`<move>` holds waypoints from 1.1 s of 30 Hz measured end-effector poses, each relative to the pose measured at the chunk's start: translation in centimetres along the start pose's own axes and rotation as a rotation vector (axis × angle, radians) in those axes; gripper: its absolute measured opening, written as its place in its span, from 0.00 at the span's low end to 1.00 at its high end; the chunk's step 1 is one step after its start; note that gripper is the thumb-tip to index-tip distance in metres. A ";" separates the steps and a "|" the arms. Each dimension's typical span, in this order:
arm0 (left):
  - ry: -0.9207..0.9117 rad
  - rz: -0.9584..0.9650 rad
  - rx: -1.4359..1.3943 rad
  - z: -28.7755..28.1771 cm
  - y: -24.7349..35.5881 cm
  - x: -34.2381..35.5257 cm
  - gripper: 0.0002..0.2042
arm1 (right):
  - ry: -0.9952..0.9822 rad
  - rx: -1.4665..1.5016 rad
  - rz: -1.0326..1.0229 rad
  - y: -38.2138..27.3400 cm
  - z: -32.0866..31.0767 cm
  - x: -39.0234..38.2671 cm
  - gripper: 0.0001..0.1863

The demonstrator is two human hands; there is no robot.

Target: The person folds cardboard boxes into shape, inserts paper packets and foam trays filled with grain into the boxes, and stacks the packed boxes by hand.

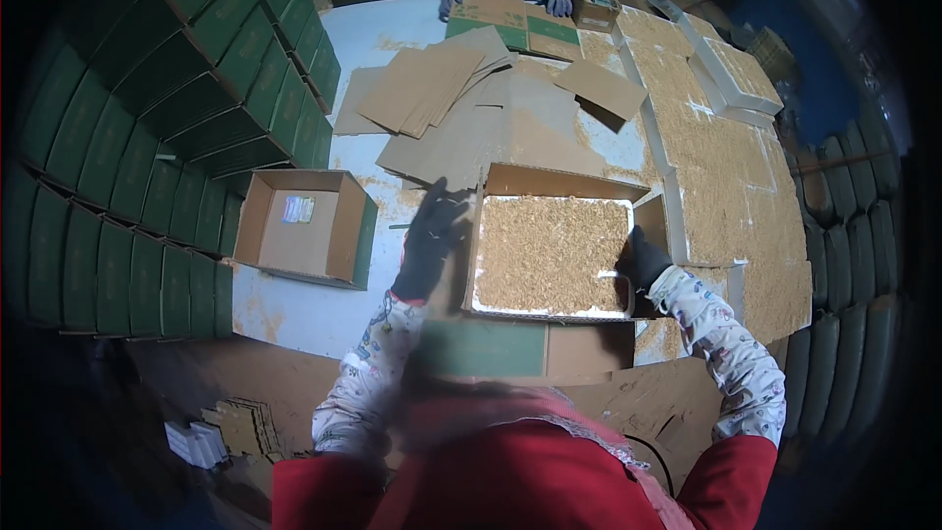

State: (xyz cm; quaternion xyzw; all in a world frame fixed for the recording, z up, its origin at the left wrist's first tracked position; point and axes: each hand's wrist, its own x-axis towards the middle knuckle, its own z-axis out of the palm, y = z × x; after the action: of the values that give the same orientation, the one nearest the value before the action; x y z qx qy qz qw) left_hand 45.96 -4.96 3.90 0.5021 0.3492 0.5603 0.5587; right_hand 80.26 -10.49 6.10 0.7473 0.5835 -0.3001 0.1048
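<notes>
A cardboard box point(549, 177) in front of me holds a white tray point(552, 245) filled level with tan flaky material. My right hand point(643, 260), in a dark glove, is inside the box's right end, fingers curled on the tray's edge. My left hand point(432, 236), also gloved, is just left of the box with fingers spread and nothing visible in them. A second, open cardboard box point(348, 226) to the left has a small printed packet point(298, 209) on its bottom. Loose cardboard sheets point(422, 88) lie beyond my hands.
Green boxes point(147, 196) are stacked high along the left. Flake-covered white trays point(731, 177) cover the table's right side, with several grey-green sacks point(834, 373) beyond. Across the white table point(383, 25), another person's gloved hands point(556, 0) rest on green-and-brown cartons point(491, 15), beside a small box point(596, 5).
</notes>
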 end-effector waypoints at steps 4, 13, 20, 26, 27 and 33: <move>0.193 -0.599 -0.025 -7.4 -12.0 7.6 0.26 | 0.084 -0.176 0.200 -2.7 1.9 0.9 0.34; -0.078 -0.487 1.510 -4.3 -16.3 16.1 0.39 | 0.665 -0.019 -0.354 -2.2 -1.2 -7.1 0.16; -0.185 -0.223 1.763 -3.9 -16.9 17.1 0.23 | 0.679 0.454 0.214 12.3 6.0 -5.9 0.15; -0.322 -0.252 1.656 -5.8 -18.3 19.1 0.21 | 0.329 0.020 0.112 14.5 15.8 -0.7 0.10; -0.326 -0.253 1.631 -6.2 -18.4 19.2 0.20 | 0.538 -0.030 -0.012 14.7 18.0 -0.4 0.08; -0.286 -0.253 1.304 -12.1 -17.4 20.5 0.18 | 0.564 -0.070 0.124 17.6 20.6 0.4 0.08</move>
State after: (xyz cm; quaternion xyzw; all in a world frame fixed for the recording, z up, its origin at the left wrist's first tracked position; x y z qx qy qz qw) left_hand 41.84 19.44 -12.17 0.7606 0.5943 0.0936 0.2438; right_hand 90.07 -25.85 -14.02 0.8313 0.5530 -0.0531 -0.0177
